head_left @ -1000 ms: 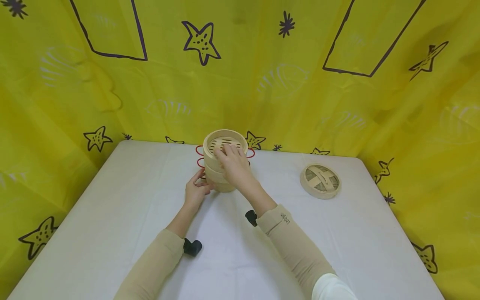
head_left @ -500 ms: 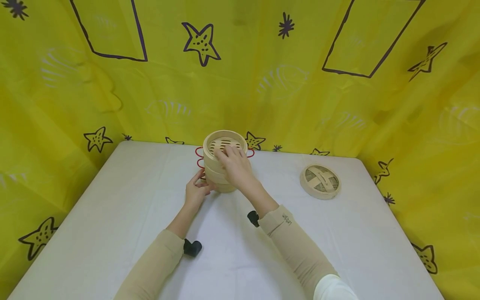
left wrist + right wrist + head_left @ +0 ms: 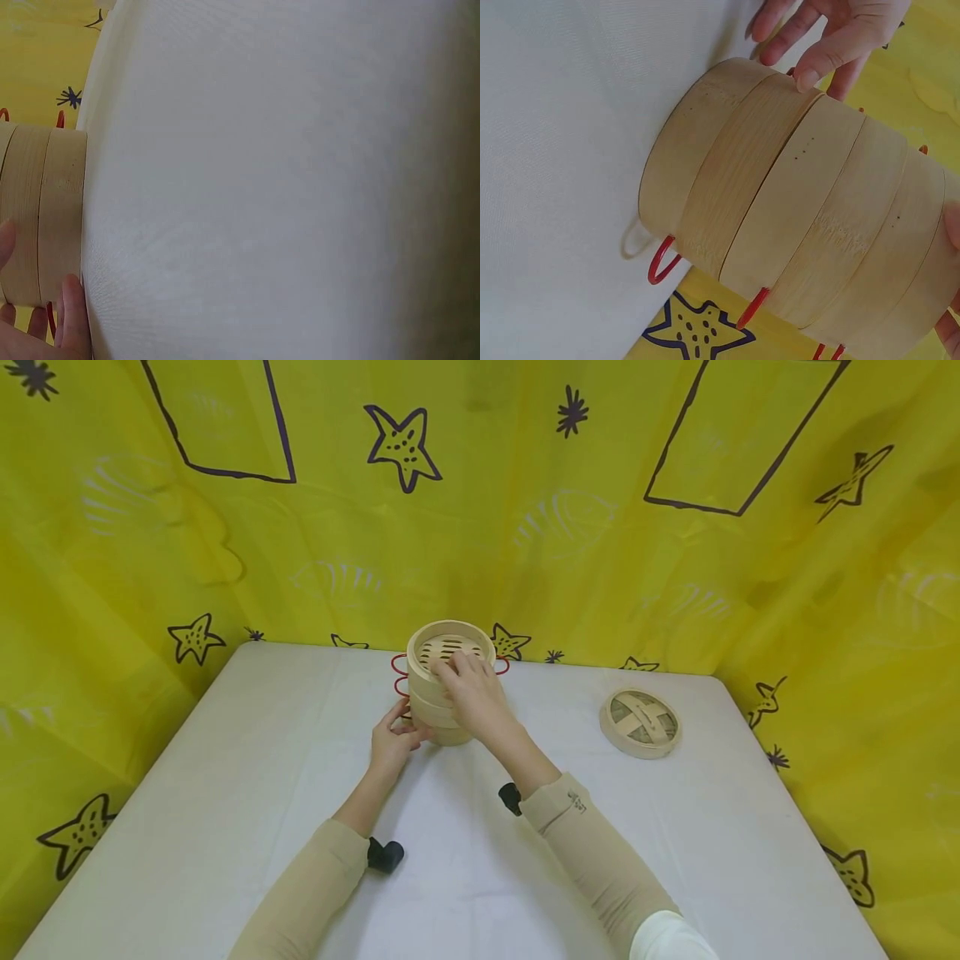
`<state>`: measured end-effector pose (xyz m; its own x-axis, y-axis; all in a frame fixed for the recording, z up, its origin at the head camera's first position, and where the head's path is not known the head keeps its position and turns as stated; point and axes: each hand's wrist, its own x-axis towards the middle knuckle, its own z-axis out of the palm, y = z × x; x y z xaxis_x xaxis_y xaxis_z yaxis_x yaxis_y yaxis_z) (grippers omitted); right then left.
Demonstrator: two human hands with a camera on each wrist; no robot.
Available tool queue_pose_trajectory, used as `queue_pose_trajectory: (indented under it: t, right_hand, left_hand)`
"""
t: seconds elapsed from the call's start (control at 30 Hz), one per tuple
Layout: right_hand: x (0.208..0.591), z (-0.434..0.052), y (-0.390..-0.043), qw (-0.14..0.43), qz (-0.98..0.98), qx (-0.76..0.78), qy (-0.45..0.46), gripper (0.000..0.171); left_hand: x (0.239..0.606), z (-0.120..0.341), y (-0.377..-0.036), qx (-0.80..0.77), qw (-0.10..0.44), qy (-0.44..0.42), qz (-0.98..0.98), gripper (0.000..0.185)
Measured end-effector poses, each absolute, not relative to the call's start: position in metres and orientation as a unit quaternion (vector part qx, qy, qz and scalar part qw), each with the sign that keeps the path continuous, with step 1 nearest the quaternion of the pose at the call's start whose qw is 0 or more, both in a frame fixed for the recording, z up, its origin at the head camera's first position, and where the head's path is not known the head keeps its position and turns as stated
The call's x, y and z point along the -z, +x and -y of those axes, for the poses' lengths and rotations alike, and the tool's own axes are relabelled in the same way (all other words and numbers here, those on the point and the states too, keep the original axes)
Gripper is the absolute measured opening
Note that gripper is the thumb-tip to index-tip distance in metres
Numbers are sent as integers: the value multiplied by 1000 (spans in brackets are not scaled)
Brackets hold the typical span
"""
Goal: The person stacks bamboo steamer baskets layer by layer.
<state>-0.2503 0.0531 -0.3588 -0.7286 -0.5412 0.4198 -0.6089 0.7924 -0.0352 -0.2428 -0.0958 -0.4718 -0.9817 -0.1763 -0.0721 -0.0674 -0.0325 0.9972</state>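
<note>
White tabletop [image 3: 735, 860] | yellow curtain [image 3: 480, 552] behind | steamer stack [image 3: 430, 693]: long axis vertical, facing up | left grip [image 3: 392, 747], right grip [image 3: 474, 693] grasping it

Three round, light tan bamboo steamer baskets [image 3: 429, 695] stand in one upright pile on the white surface [image 3: 735, 860]. Red loops [image 3: 753, 307] poke out from their sides. Long slots show inside the top basket [image 3: 417, 673].
</note>
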Motion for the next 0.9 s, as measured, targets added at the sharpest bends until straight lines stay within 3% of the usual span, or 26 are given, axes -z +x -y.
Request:
queue_pose_trajectory:
  t: [0.43,0.9]
  right_hand:
    - [366,-67,-248,213,917,-94,325,35]
    - [386,-105,-245,295,896,-119,309,30]
  left_hand:
    - [470,96,-242,707,41,90,700,74]
    - [472,96,-244,707,41,87,701,75]
